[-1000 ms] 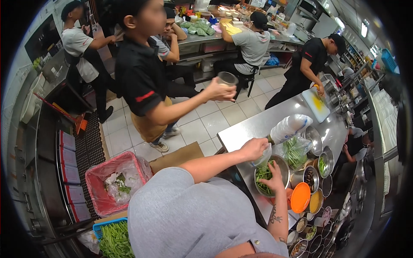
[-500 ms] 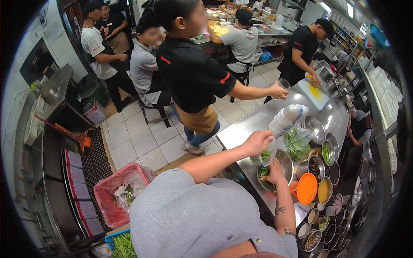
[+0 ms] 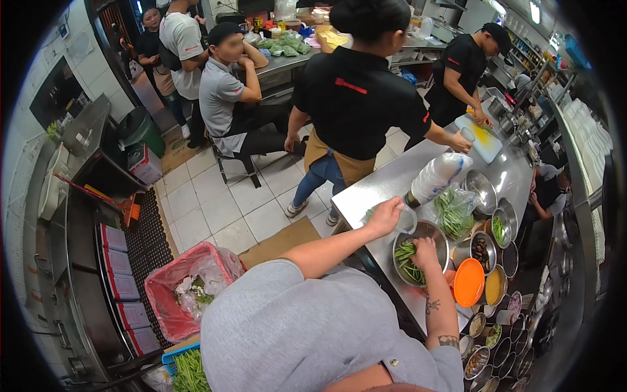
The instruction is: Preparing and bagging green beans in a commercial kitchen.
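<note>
My left hand is closed round a clear plastic cup, its round rim facing the steel bowl. Some green shows through the cup on the far side of my fingers. Inside the steel bowl lie cut green beans. My right hand reaches down into that bowl, fingers curled on the beans; the fingertips are partly hidden. Just beyond the bowl sits a plastic bag of more green beans. Next to it leans a sleeved stack of clear cups.
An orange lid and several steel bowls crowd the right of the counter. A co-worker in black stands across the counter, holding a clear cup. Another person cuts on a white board. A red-lined bin stands at my left.
My left hand has drawn the cup slightly up and away from the bowl. My right hand has left the cup and gone into the beans. The nearest co-worker has moved right along the counter.
</note>
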Available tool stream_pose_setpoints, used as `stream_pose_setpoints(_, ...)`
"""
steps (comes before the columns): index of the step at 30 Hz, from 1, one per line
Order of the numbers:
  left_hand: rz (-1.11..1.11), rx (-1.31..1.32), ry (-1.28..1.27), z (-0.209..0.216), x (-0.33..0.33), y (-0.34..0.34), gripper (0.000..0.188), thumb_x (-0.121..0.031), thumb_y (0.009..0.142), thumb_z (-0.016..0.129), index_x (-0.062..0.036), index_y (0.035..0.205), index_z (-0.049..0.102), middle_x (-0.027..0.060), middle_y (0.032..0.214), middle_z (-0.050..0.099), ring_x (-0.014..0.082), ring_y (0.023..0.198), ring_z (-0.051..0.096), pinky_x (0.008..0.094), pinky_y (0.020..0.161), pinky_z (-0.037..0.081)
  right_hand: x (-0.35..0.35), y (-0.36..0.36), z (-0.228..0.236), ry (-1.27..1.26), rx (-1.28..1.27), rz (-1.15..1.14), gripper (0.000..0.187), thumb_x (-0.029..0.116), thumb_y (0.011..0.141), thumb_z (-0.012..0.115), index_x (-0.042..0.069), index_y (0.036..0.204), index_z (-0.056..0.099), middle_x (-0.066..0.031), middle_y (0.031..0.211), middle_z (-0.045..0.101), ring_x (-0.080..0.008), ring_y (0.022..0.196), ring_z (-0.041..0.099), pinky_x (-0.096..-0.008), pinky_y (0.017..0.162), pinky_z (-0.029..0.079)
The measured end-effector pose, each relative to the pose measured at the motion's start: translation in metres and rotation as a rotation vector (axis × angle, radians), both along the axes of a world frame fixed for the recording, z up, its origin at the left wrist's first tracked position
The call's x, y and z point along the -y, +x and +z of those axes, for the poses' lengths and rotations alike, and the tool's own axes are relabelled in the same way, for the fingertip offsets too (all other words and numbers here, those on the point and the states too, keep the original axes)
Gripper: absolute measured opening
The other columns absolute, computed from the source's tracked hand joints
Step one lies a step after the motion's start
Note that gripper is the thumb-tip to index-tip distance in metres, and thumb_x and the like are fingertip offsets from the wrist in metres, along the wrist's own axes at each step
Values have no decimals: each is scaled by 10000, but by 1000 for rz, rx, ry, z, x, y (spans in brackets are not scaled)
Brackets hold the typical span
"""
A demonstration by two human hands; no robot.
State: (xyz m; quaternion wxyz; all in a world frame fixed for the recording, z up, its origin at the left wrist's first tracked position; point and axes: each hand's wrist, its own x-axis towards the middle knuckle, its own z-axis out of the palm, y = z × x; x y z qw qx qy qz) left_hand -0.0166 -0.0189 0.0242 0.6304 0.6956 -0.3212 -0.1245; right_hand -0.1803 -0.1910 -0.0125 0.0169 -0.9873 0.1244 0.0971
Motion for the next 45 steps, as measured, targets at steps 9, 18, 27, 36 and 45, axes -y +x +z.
stream_pose_setpoints(9, -248, 34, 161, -64, -7, -10, 241, -239, 922, 580, -15, 998, 622, 181, 923, 646, 300, 897, 627, 375, 812, 480, 6, -25, -20, 401, 468, -260, 335, 59, 771, 646, 32, 1098, 579, -224, 998, 616, -438, 971, 578, -475, 826, 460)
stream_pose_setpoints(18, -369, -242, 156, -35, -18, -5, 144, -135, 917, 613, -16, 995, 589, 14, 782, 576, 96, 706, 507, 254, 664, 436, 13, -10, 15, 900, 1012, -792, 392, 209, 806, 784, 27, 1119, 633, -39, 935, 682, -131, 831, 621, -267, 775, 482)
stream_pose_setpoints(27, -394, -257, 182, -44, -23, -19, 129, -121, 913, 610, -19, 988, 584, 3, 796, 577, 88, 719, 490, 250, 674, 427, 0, -16, 10, 952, 879, -897, 326, 304, 855, 732, 18, 995, 659, -96, 1068, 677, -208, 964, 626, -309, 861, 472)
stream_pose_setpoints(36, -317, -195, 239, -44, -45, -22, 216, -187, 926, 607, -26, 1070, 595, 35, 840, 605, 97, 709, 525, 259, 620, 442, -5, -2, -5, 502, 767, -793, 404, 341, 888, 667, -4, 1096, 633, -181, 1179, 618, -318, 1169, 558, -381, 959, 446)
stream_pose_setpoints(45, -265, -303, 220, -22, -54, -28, 206, -164, 901, 639, -11, 1034, 600, 16, 884, 587, 92, 756, 494, 244, 688, 437, -4, 7, 21, 1148, 1167, -856, 229, 198, 891, 696, 43, 1023, 592, -37, 744, 594, -101, 527, 514, -270, 507, 441)
